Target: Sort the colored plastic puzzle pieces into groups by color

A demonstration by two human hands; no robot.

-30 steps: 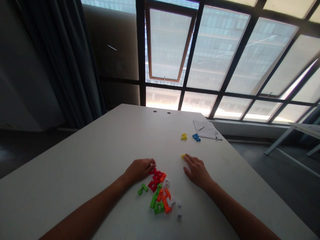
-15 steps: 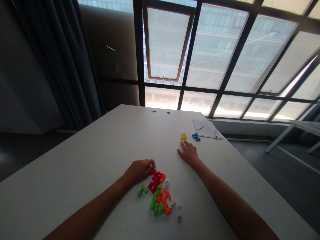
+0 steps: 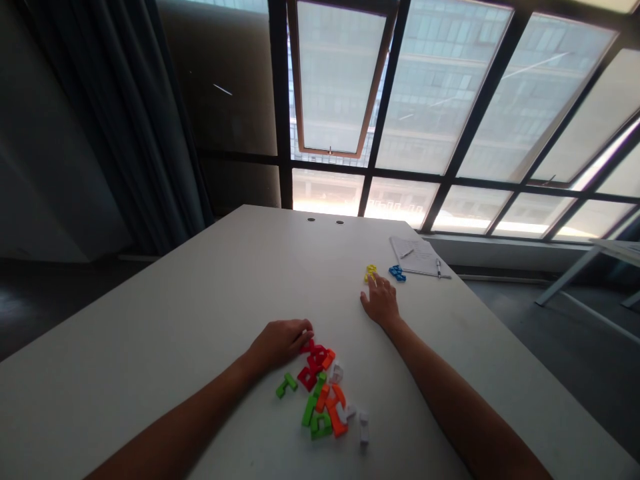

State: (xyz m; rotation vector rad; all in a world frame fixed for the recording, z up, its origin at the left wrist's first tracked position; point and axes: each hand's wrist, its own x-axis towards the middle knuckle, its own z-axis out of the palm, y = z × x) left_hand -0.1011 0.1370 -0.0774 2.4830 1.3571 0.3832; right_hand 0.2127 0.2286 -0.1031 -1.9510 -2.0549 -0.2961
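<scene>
My left hand (image 3: 281,343) lies on the white table with its fingers curled in. Its fingertips close on a red letter-shaped block (image 3: 307,347) at the top of a mixed pile. Just below are more red blocks (image 3: 307,379), orange blocks (image 3: 336,413), green blocks (image 3: 321,425) and white ones (image 3: 364,429). A green T-like block (image 3: 287,385) lies a little to the left. Farther off, my right hand (image 3: 382,301) reaches forward, fingers spread and palm down. Its fingertips touch or cover part of a small yellow cluster (image 3: 371,269). Blue blocks (image 3: 397,273) lie just right of it.
Paper sheets (image 3: 420,253) with a pen (image 3: 439,268) on them lie at the table's far right. Two round holes (image 3: 325,221) are near the far edge of the white table (image 3: 210,293). Beyond stand windows, a dark curtain (image 3: 110,120) and another table (image 3: 620,249).
My right hand has moved slightly forward over the yellow blocks, covering more of them. The left hand stays by the red block. The whole view has shifted a little.
</scene>
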